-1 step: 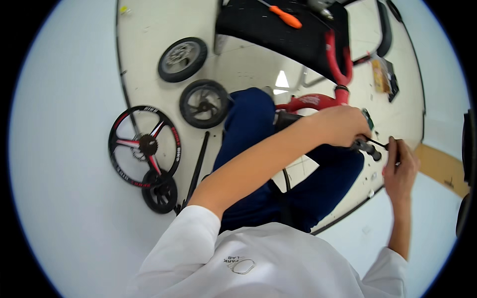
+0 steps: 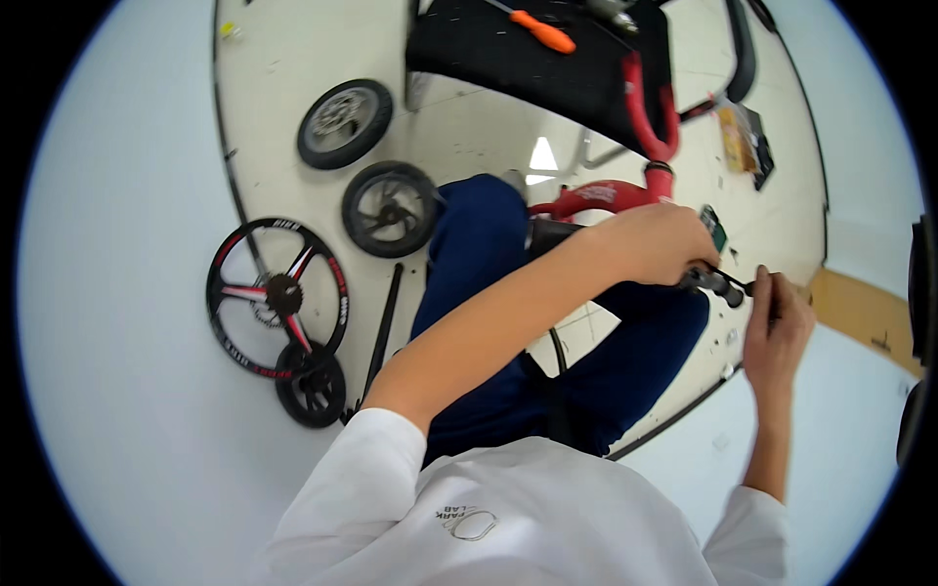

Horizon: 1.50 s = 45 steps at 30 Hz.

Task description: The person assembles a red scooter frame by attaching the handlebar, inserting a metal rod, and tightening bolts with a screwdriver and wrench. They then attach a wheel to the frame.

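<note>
The left forearm (image 2: 498,322) bars the way across the left leg (image 2: 467,259), and the red fork (image 2: 653,122) stands ahead of the left hand (image 2: 674,244). Bare floor (image 2: 474,132) between that leg and the black seat (image 2: 469,44) leaves passage.

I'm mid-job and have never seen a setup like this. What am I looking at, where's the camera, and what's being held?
There is no machine here: these are a person's bare hands. Both pictures come from one fisheye camera on the person's head, looking down, so straight edges bend near the rim. The right hand pinches a thin dark rod. The left hand is at a gray-and-black part near a red frame; its fingers are mostly hidden, so its grip is unclear. Several wheels lie to the person's left, and an orange-handled screwdriver lies on a black surface ahead.
</note>
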Available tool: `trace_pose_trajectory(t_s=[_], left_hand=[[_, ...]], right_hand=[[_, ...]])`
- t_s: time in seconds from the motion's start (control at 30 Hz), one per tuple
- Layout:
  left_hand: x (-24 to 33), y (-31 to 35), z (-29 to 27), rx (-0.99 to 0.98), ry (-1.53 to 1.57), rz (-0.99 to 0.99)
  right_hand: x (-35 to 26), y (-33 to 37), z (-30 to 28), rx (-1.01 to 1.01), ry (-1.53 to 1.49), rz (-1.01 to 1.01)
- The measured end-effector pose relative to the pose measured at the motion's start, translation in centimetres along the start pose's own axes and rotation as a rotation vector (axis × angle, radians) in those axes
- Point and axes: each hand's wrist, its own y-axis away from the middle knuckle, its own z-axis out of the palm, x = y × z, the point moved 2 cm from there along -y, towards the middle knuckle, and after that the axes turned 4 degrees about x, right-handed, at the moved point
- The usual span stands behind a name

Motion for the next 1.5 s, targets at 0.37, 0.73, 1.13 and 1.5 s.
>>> trace_pose_trajectory(t_s=[0.37,0.73,1.13,1.5], left_hand=[[0.7,-0.6,-0.2,0.01,0.063,-0.014],[-0.3,0.5,-0.5,0.134,0.167,-0.143],[1.8,-0.3,0.7,0.271,0.032,-0.012],[2.1,-0.3,0.0,0.197,0.015,-0.011]], right_hand=[[0.2,-0.1,-2.9,-0.011,-0.221,-0.076],[0.4,-0.6,-2.3,-0.038,-0.208,-0.004],[-0.2,-0.3,-1.5,0.027,-0.301,0.301],[2.2,-2.2,-3.6,-0.386,-0.45,-0.162]])
